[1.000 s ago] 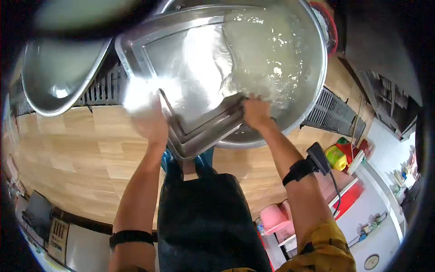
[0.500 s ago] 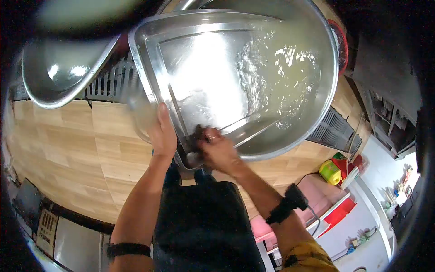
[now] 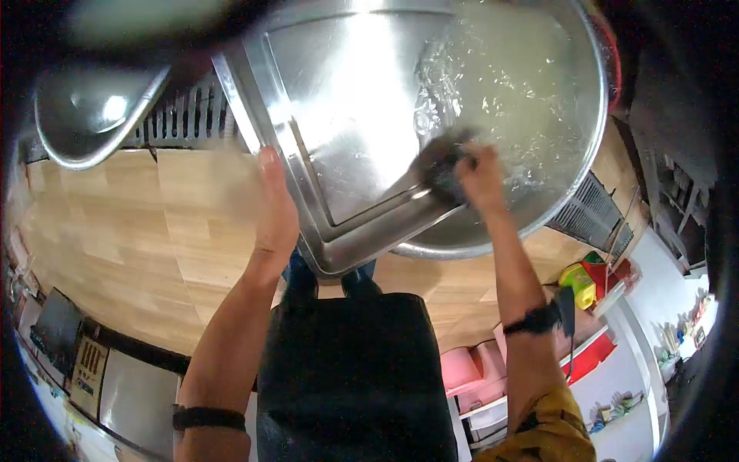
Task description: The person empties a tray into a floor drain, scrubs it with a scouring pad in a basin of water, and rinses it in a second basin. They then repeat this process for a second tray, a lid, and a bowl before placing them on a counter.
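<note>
A rectangular stainless steel tray (image 3: 366,240) is tilted, its far part dipping into cloudy water (image 3: 519,85) in a large round metal basin (image 3: 591,154). My left hand (image 3: 275,212) is closed on the tray's left rim, thumb on top; its other fingers are hidden behind the metal. Bunched in my right hand (image 3: 483,181) is a dark scrubber (image 3: 439,165), blurred by motion. It lies against the tray's near right rim, at the water's edge. The scrubber's exact kind is not clear.
Another metal basin (image 3: 96,158) stands at the left. Floor drain grates (image 3: 185,115) run behind the wood-look floor (image 3: 100,231). To the right are a yellow container (image 3: 577,285) and pink bins (image 3: 469,369). A dark blurred shape covers the upper left.
My right hand has moved the scrubber right and away from me, from the tray's near left corner along its near rim. The tray appears shifted slightly, with my left hand still on its rim.
</note>
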{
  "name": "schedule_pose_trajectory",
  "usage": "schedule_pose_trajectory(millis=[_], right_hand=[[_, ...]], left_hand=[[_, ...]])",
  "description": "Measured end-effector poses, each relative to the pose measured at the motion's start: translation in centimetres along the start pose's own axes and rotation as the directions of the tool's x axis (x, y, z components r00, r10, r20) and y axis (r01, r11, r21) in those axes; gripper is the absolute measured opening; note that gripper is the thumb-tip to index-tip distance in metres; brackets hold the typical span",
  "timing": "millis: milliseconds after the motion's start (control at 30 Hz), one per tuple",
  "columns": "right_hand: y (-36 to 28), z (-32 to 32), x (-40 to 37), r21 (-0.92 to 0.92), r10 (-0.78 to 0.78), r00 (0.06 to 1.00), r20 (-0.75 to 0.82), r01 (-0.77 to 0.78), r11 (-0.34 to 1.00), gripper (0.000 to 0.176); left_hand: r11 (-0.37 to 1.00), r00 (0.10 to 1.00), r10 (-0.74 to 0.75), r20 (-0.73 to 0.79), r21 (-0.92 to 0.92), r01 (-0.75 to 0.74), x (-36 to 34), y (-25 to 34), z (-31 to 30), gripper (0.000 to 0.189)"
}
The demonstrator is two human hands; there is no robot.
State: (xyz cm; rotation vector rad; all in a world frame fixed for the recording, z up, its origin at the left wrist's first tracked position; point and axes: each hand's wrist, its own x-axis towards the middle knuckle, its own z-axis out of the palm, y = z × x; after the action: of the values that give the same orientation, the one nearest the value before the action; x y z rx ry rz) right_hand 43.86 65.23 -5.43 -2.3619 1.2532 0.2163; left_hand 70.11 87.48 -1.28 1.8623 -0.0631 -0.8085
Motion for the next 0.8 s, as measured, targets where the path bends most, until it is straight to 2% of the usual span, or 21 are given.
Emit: schedule_pose_trajectory(millis=[33,67,100,167,233,267,300,333,367,433,467,533,567,600,633,667,733,767,800], right_hand=[[-3.8,-2.1,-1.7,0.206,0.039,0.973,0.229,-0.087,0.975,0.032],[-6.0,-2.8,-3.1,0.396,-0.189,0.948,0.255,0.076,0.915,0.031],[-9.5,-4.4,-4.3,0.456,-0.115,0.899,0.423,-0.102,0.884,0.03],[-14.3,-4.6,-6.6,0.557,-0.239,0.902,0.361,-0.003,0.83,0.028],[-17.8,-4.1,-8.3,0.418,-0.412,0.863,0.292,0.272,0.867,0.025],[-19.3,-3.3,-8.7,0.421,-0.417,0.865,0.28,0.28,0.863,0.025],[-20.4,-2.3,-9.0,0.377,-0.432,0.841,0.326,0.304,0.875,0.024],[-21.2,-1.3,-9.2,0.33,-0.444,0.814,0.375,0.33,0.884,0.022],[-21.4,-0.1,-9.0,0.329,-0.452,0.81,0.373,0.339,0.881,0.022],[-21.4,2.0,-9.2,0.487,-0.274,0.937,0.217,0.139,0.862,0.016],[-22.4,1.6,-7.9,0.569,-0.205,0.973,0.107,0.109,0.815,0.008],[-24.5,0.6,-3.9,0.583,-0.208,0.978,0.028,0.153,0.798,0.004],[-25.7,0.5,-1.3,0.584,-0.2,0.977,-0.076,0.206,0.785,0.006],[-26.9,0.4,1.7,0.568,-0.22,0.967,-0.129,0.254,0.783,0.009],[-27.7,1.3,5.0,0.525,-0.285,0.901,-0.326,0.423,0.738,0.011],[-29.3,0.7,7.8,0.461,-0.262,0.864,-0.43,0.46,0.759,0.014],[-30.7,0.8,12.2,0.284,-0.34,0.815,-0.47,0.504,0.816,0.018],[-30.4,1.5,14.2,0.264,-0.361,0.747,-0.558,0.573,0.776,0.02],[-29.7,1.8,15.0,0.156,-0.443,0.688,-0.575,0.623,0.766,0.022]], left_hand=[[0.999,1.0,0.019,0.009,0.035,-0.02,0.3,-0.5,-0.4,0.055],[0.999,0.999,0.037,0.003,0.03,-0.037,0.3,0.5,-0.4,0.055],[0.999,0.999,-0.024,0.034,-0.041,0.025,-0.3,1.6,-0.5,0.054],[0.971,0.983,-0.148,0.11,-0.171,0.165,-2.5,3.3,-0.9,0.054],[0.943,0.964,-0.216,0.152,-0.225,0.247,-3.7,3.2,-1.1,0.053],[0.94,0.962,-0.232,0.146,-0.22,0.26,-4.2,2.5,-1.3,0.051],[0.962,0.974,-0.215,0.075,-0.153,0.224,-4.6,-0.4,-1.2,0.05],[0.981,0.975,-0.194,-0.106,0.006,0.196,-5.3,-1.7,-0.4,0.046],[0.981,0.975,-0.191,-0.113,0.0,0.192,-5.1,-1.4,0.0,0.046],[0.982,0.983,-0.152,-0.101,-0.132,0.138,-4.7,-0.2,0.5,0.043],[0.986,0.988,-0.105,-0.116,-0.145,0.088,-4.4,0.1,0.9,0.04],[0.984,0.992,-0.093,-0.088,-0.158,0.078,-5.0,-0.9,0.7,0.041],[0.986,0.997,-0.054,-0.057,-0.164,0.044,-5.0,-1.2,0.6,0.041],[0.998,0.989,0.048,-0.143,-0.028,-0.053,-5.1,-1.2,0.9,0.043],[0.998,0.988,0.052,-0.145,-0.03,-0.057,-5.1,-1.4,0.7,0.043],[0.997,0.995,-0.009,-0.101,-0.077,0.001,-5.1,-1.5,0.6,0.044],[0.983,0.984,-0.166,-0.06,-0.091,0.16,-5.5,0.0,0.6,0.046],[0.985,0.986,-0.156,-0.06,-0.084,0.15,-5.4,0.0,0.7,0.046],[0.998,0.997,-0.056,-0.059,-0.009,0.056,-5.4,-0.2,0.7,0.046]])
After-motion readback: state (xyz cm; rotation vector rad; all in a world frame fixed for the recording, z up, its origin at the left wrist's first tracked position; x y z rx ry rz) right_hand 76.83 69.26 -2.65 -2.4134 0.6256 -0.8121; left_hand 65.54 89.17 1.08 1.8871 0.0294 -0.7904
